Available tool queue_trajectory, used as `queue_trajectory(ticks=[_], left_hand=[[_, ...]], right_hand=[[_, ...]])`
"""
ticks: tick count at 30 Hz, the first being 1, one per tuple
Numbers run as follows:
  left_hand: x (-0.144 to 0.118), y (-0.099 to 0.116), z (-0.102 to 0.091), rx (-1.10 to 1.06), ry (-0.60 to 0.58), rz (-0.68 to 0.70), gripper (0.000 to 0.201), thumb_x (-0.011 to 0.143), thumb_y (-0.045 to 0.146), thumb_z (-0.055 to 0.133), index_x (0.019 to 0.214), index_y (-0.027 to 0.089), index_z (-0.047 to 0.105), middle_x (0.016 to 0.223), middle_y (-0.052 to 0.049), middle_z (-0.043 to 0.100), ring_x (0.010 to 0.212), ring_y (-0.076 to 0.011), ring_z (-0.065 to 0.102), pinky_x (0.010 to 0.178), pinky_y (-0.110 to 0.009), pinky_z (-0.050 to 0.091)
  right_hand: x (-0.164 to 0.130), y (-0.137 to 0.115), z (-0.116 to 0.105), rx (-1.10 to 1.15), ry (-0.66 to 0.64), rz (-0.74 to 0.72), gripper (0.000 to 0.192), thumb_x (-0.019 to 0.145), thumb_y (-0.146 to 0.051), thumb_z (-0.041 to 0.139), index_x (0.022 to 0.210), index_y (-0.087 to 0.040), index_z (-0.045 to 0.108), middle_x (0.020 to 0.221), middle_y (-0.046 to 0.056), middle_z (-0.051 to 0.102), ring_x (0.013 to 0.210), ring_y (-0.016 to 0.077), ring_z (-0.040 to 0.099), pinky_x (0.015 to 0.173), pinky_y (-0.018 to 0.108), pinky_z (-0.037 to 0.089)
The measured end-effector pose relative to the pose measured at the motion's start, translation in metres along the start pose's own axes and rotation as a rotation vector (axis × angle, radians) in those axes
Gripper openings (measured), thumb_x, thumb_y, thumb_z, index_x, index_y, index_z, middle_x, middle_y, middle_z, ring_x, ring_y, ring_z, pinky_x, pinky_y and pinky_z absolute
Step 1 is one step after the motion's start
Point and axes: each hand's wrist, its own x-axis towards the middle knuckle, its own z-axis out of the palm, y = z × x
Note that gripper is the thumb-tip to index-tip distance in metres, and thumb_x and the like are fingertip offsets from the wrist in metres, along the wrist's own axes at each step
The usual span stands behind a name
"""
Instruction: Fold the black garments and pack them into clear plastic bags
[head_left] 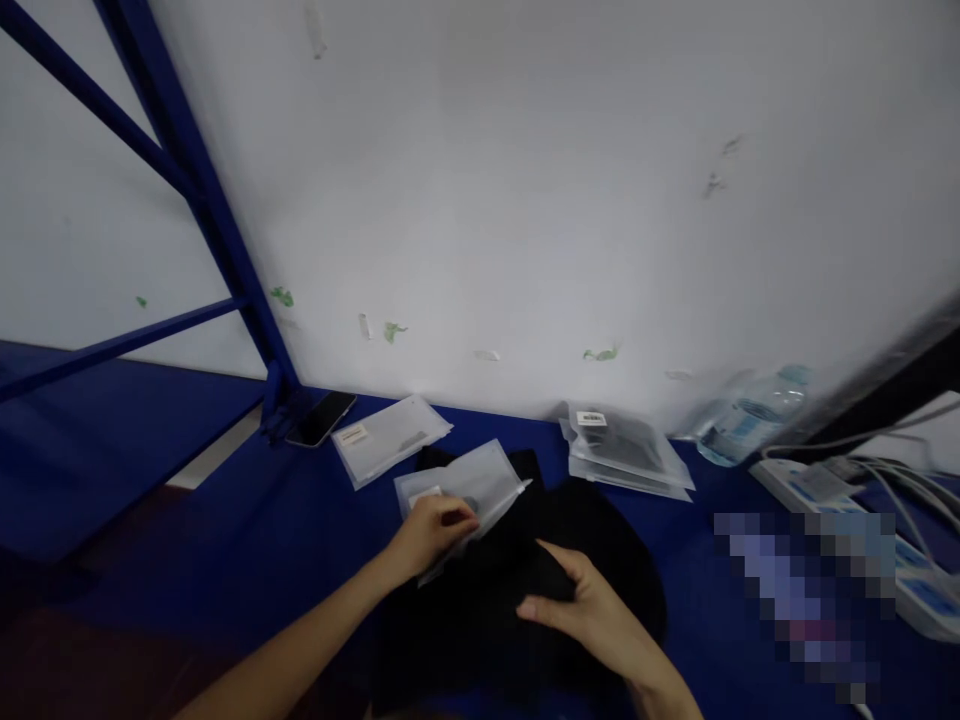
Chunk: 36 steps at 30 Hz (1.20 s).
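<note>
A frosted zip bag (484, 475) with a pale label lies tilted over black cloth (480, 620) on the blue table. My left hand (435, 530) has its fingers curled in a pinch at the bag's near edge; the fingertips partly hide what they grip. To the right, my right hand (581, 600) holds the black cloth, thumb on top and the other fingers tucked behind a fold. The cloth is too dark for its shape to be made out, though a rounded black part (622, 540) spreads out beyond the right hand.
Another frosted bag (394, 440) lies left, beside a phone (322, 418). Several stacked bags (626, 450) with dark contents rest by the wall. A plastic bottle (754, 415) lies tilted near a power strip (915, 590) with cables. A blue metal frame (217, 230) rises at left.
</note>
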Motion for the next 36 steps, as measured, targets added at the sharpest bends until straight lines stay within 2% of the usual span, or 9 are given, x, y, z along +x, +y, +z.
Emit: queue_trajectory(ticks=[5,9,15,19,23,26,29,32,36], left_hand=[[-0.003,0.004,0.016,-0.126,-0.094,0.027,0.013,0.078,0.023,0.060,0.080,0.017,0.072,0.080,-0.002,0.072,0.075,-0.0213,0.065,0.070,-0.029,0.049],[0.001,-0.002,0.017,-0.134,-0.039,0.000,0.018,0.084,0.025,0.054,0.078,0.017,0.069,0.079,-0.003,0.071,0.076,-0.0212,0.065,0.070,-0.030,0.049],[0.001,0.005,0.013,-0.034,0.098,0.004,0.020,0.090,0.030,0.050,0.080,0.020,0.063,0.073,-0.001,0.065,0.071,-0.0190,0.061,0.069,-0.030,0.047],[-0.010,0.026,0.008,0.202,0.179,0.146,0.021,0.095,0.028,0.042,0.087,0.022,0.061,0.083,-0.003,0.062,0.079,-0.0193,0.059,0.077,-0.032,0.046],[-0.017,0.036,0.014,0.608,0.136,0.383,0.030,0.099,0.020,0.031,0.090,0.020,0.060,0.082,-0.005,0.061,0.078,-0.0210,0.060,0.073,-0.033,0.048],[-0.020,0.035,0.020,0.730,0.093,0.429,0.033,0.100,0.018,0.029,0.090,0.018,0.060,0.080,-0.007,0.060,0.076,-0.0226,0.060,0.068,-0.035,0.049],[-0.019,0.034,0.023,0.744,0.087,0.404,0.033,0.100,0.019,0.028,0.091,0.018,0.060,0.080,-0.006,0.061,0.074,-0.0215,0.061,0.066,-0.034,0.050],[-0.016,0.035,0.024,0.746,0.093,0.371,0.032,0.100,0.021,0.029,0.089,0.020,0.059,0.079,-0.005,0.061,0.071,-0.0198,0.061,0.064,-0.031,0.049],[-0.013,0.034,0.023,0.729,0.073,0.315,0.031,0.100,0.020,0.028,0.089,0.020,0.057,0.080,-0.005,0.061,0.070,-0.0192,0.062,0.063,-0.030,0.049]], right_hand=[[0.008,0.004,0.001,0.023,0.131,-0.019,0.037,0.075,-0.041,0.071,0.107,-0.022,0.070,0.091,0.001,0.072,0.089,0.0218,0.065,0.082,0.031,0.050],[0.016,0.017,0.004,-0.069,0.246,-0.101,0.045,0.081,-0.044,0.065,0.119,-0.021,0.064,0.105,0.005,0.071,0.106,0.0272,0.062,0.092,0.037,0.048],[0.019,0.033,0.005,-0.358,0.319,-0.116,0.029,0.084,-0.036,0.060,0.107,-0.021,0.068,0.098,0.006,0.073,0.091,0.0269,0.068,0.080,0.035,0.051],[0.026,0.035,0.021,-0.671,0.440,-0.052,0.023,0.080,-0.020,0.058,0.101,-0.019,0.067,0.082,0.010,0.073,0.077,0.0288,0.070,0.068,0.035,0.051],[0.033,0.029,0.033,-0.946,0.536,0.051,0.032,0.073,-0.007,0.058,0.104,-0.013,0.066,0.078,0.016,0.072,0.072,0.0320,0.070,0.067,0.038,0.049],[0.036,0.026,0.025,-0.693,0.508,0.006,0.018,0.078,-0.019,0.061,0.094,-0.015,0.069,0.085,0.014,0.073,0.084,0.0314,0.069,0.074,0.038,0.050],[0.035,0.030,0.015,-0.109,0.453,0.087,0.029,0.081,-0.045,0.060,0.087,-0.019,0.070,0.084,0.008,0.073,0.084,0.0277,0.070,0.067,0.034,0.053],[0.030,0.036,0.016,0.394,0.519,0.224,0.034,0.076,-0.051,0.064,0.084,-0.019,0.068,0.079,0.005,0.073,0.077,0.0233,0.070,0.060,0.030,0.054],[0.018,0.042,0.029,0.623,0.582,0.183,0.029,0.070,-0.046,0.072,0.081,-0.020,0.068,0.084,0.005,0.072,0.080,0.0189,0.069,0.070,0.027,0.054]])
